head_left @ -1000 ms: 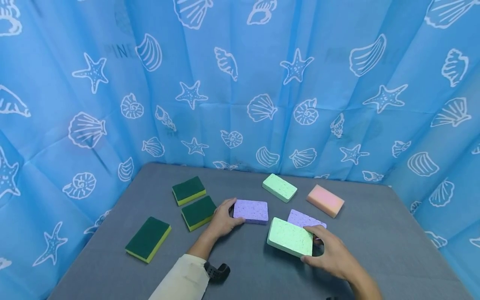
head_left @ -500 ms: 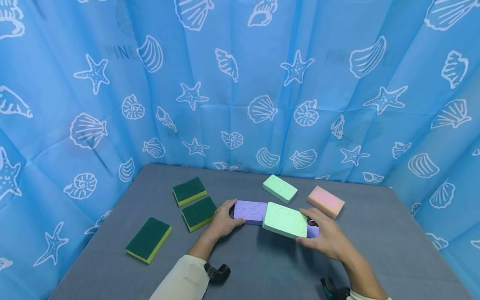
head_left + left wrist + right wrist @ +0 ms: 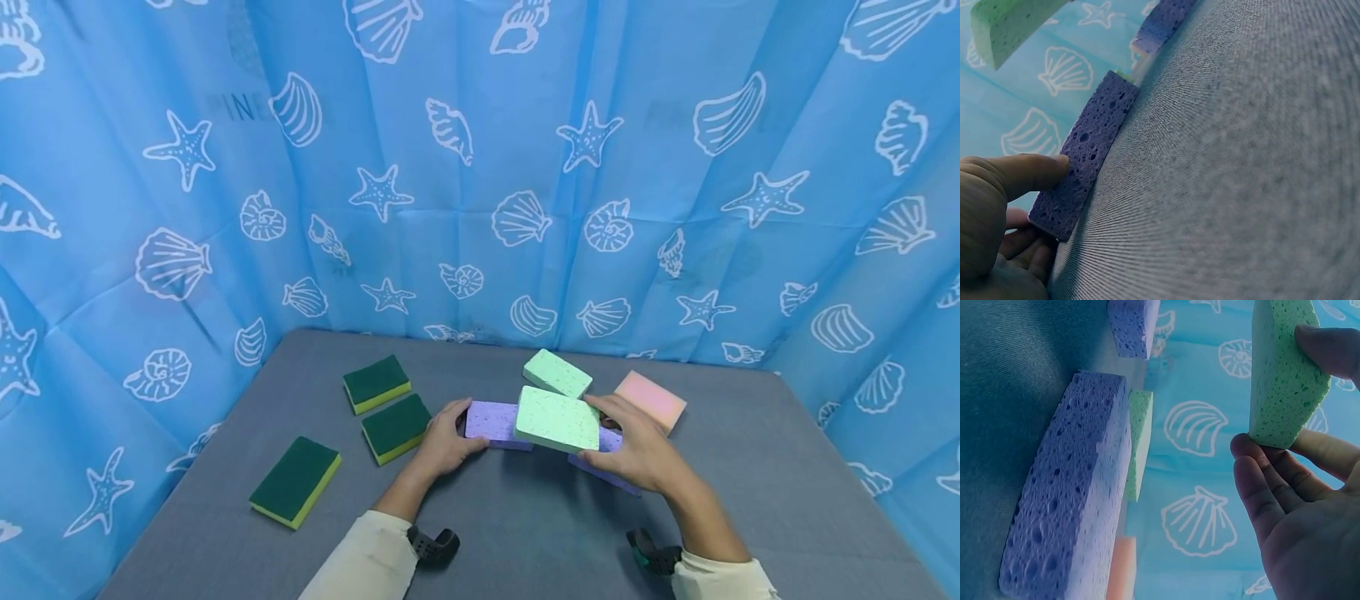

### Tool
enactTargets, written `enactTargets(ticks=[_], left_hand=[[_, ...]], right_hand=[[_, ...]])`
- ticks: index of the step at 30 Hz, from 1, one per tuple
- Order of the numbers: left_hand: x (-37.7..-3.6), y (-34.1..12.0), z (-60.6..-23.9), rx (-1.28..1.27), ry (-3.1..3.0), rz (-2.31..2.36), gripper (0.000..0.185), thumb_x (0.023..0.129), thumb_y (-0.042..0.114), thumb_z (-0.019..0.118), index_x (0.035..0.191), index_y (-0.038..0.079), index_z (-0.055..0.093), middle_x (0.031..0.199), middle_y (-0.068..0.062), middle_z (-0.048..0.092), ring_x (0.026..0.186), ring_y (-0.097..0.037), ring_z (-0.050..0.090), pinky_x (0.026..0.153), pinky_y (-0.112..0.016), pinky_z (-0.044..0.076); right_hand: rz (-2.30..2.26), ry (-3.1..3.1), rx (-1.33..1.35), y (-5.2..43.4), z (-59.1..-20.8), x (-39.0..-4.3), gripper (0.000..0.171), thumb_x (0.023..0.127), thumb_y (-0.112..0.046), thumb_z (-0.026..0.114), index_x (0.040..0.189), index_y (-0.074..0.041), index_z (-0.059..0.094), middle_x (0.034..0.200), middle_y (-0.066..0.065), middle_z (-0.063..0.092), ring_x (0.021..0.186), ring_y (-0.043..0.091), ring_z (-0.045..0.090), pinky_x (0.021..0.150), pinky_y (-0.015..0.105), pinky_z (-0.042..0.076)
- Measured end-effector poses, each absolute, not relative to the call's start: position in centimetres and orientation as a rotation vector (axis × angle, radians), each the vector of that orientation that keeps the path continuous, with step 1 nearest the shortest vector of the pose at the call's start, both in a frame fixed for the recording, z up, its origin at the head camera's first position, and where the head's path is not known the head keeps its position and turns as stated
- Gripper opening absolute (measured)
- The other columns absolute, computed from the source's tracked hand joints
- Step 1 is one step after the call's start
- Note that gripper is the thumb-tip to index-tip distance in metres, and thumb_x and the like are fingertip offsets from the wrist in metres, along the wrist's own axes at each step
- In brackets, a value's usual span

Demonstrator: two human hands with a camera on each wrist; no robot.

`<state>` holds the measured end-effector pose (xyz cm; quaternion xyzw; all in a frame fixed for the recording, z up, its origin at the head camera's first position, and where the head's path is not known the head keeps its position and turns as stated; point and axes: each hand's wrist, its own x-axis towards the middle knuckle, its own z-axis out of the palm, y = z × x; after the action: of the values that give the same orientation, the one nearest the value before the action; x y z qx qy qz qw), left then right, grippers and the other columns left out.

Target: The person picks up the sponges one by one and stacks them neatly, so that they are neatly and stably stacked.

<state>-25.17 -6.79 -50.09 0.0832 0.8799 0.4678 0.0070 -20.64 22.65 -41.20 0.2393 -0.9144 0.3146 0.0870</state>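
Head view: green sponge (image 3: 556, 419) in right grip (image 3: 637, 454)

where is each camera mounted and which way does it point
Head: worn on the head, looking forward and down at the table; both forearms show, the right hand carrying the green sponge.
Left wrist: low by the left hand, facing along the purple sponge; thumb and fingers show.
Right wrist: beside the right hand's grip, facing the curtain; fingers show.
Shared: all views show the green sponge.

Person is wearing cream long sleeves on both arms. Hands are bare: left hand (image 3: 444, 442), right hand (image 3: 637, 454). A dark strap-mounted camera is sitting at each wrist, black on the left, dark green-black on the right.
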Motion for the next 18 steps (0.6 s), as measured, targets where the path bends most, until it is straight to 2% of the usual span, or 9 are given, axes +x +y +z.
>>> enactTargets(ticks=[4, 11, 18], left_hand=[[-25.1, -6.8, -50.0, 0.241, 2.741, 1.466, 0.072, 0.082, 0.017, 0.079, 0.143, 0.001, 0.044, 0.144, -0.016, 0.043, 0.133, -0.033, 0.037, 0.106, -0.049, 0.031], [-25.2, -6.9, -50.1, 0.255, 2.751, 1.459, 0.072, 0.082, 0.018, 0.079, 0.143, 0.001, 0.045, 0.143, -0.016, 0.043, 0.133, -0.032, 0.037, 0.106, -0.048, 0.032], [-25.2, -7.0, -50.1, 0.287, 2.748, 1.471, 0.072, 0.081, 0.016, 0.079, 0.142, -0.001, 0.045, 0.142, -0.018, 0.044, 0.132, -0.033, 0.038, 0.105, -0.048, 0.033]], right_hand=[[0.955, -2.728, 0.725, 22.3, -41.3, -21.2, 0.073, 0.072, -0.017, 0.085, 0.134, 0.006, 0.052, 0.119, 0.012, 0.058, 0.099, 0.022, 0.057, 0.081, 0.049, 0.05], [1.026, -2.723, 0.748, 21.3, -41.4, -22.2, 0.074, 0.072, -0.013, 0.085, 0.136, 0.005, 0.051, 0.118, 0.012, 0.057, 0.101, 0.025, 0.058, 0.084, 0.049, 0.05], [1.076, -2.764, 0.749, 20.5, -41.6, -23.3, 0.073, 0.075, -0.013, 0.082, 0.137, 0.004, 0.049, 0.124, 0.013, 0.055, 0.105, 0.028, 0.057, 0.087, 0.05, 0.049]])
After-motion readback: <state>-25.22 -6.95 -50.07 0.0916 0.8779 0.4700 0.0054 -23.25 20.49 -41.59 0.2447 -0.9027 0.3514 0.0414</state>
